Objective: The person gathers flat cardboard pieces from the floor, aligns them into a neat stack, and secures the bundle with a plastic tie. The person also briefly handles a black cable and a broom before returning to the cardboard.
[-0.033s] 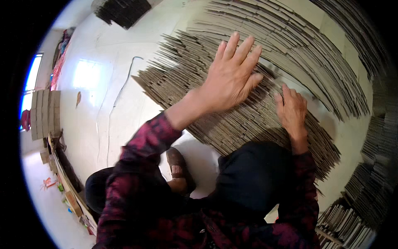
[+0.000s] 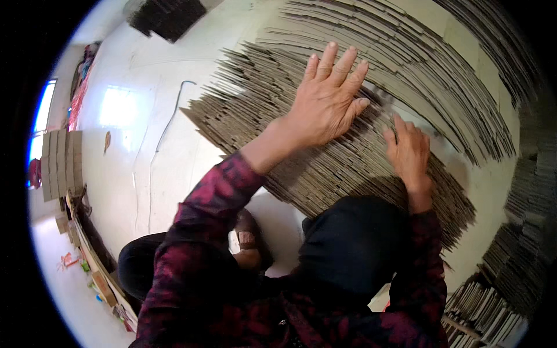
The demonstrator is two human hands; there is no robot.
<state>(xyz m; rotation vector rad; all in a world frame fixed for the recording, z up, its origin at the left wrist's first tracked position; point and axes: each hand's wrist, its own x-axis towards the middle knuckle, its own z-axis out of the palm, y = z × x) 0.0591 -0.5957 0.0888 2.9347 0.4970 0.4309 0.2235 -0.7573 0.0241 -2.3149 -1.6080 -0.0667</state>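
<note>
A long, slanting row of thin grey-brown cardboard-like pieces [image 2: 342,168] lies packed together on the floor in front of my knees, their uneven edges facing up. Over the middle of this row my left hand [image 2: 328,110] is open, fingers spread and palm down. I cannot tell how firmly it rests on the edges. My right hand [image 2: 411,151] is at the row's far right side, with the index finger stretched out, the thumb apart and the other fingers partly bent. No piece shows in its grasp. What lies under both palms is hidden.
Just beyond the row, more thin pieces [image 2: 418,64] lie fanned in curved lines. Dark stacks [image 2: 522,191] stand along the right, with one bundle [image 2: 165,17] at the far left. A cord [image 2: 168,124] lies on the pale floor. Cardboard boxes [image 2: 61,165] stand at the left wall.
My left forearm has shifted slightly right, while the left hand stays over the row. My right hand is almost unmoved. The whole view has tilted slightly.
</note>
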